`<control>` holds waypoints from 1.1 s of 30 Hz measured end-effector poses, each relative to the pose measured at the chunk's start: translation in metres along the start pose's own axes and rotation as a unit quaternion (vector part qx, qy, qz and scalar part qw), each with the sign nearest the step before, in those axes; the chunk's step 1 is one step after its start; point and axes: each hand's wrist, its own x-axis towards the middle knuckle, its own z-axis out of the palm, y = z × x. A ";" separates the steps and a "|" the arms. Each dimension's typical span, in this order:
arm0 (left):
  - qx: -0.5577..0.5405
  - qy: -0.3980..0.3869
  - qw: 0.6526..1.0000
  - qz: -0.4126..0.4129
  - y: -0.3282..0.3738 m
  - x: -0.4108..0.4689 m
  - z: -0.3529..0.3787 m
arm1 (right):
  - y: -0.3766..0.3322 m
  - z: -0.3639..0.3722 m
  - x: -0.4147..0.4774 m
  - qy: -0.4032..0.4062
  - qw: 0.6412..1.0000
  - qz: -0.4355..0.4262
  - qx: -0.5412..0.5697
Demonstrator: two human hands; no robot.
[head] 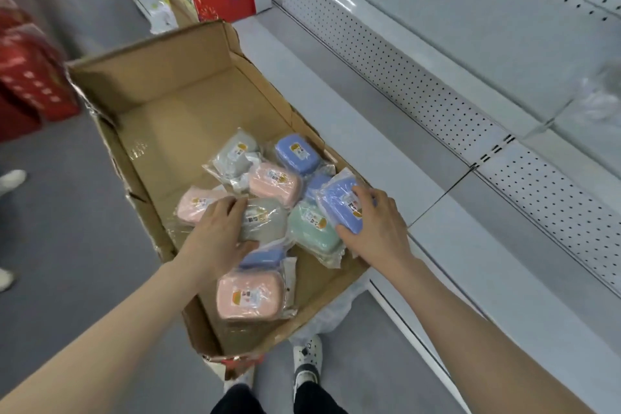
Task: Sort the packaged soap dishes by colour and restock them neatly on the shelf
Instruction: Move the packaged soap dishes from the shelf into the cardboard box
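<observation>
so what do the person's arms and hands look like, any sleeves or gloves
The left arm and right arm are bare as far as the frame shows, no sleeves. The left hand and right hand wear no gloves; no watch, ring or bracelet shows.

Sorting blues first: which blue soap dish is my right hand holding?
The rightmost blue soap dish, tilted beside the green one; your right hand grips it. Other blues are not held.

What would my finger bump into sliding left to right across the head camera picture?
Red boxes → left hand, gripping a grey soap dish → green soap dish → right hand, gripping a blue soap dish → white shelf.
</observation>
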 end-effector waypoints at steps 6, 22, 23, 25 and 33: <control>0.016 -0.056 0.997 0.053 -0.034 0.050 0.016 | -0.004 0.026 0.028 -0.019 0.999 0.013 -0.026; 0.116 -0.085 0.968 0.207 -0.061 0.097 0.043 | -0.008 0.054 0.074 -0.131 0.978 -0.032 -0.158; 0.122 -0.083 0.964 0.222 -0.059 0.097 0.040 | -0.010 0.050 0.070 -0.124 0.978 -0.034 -0.163; 0.116 -0.074 0.961 0.239 -0.056 0.096 0.033 | -0.015 0.040 0.062 -0.107 0.979 -0.044 -0.170; 0.101 0.026 0.936 0.335 -0.006 0.072 -0.027 | -0.031 -0.025 -0.009 -0.025 0.988 -0.039 -0.146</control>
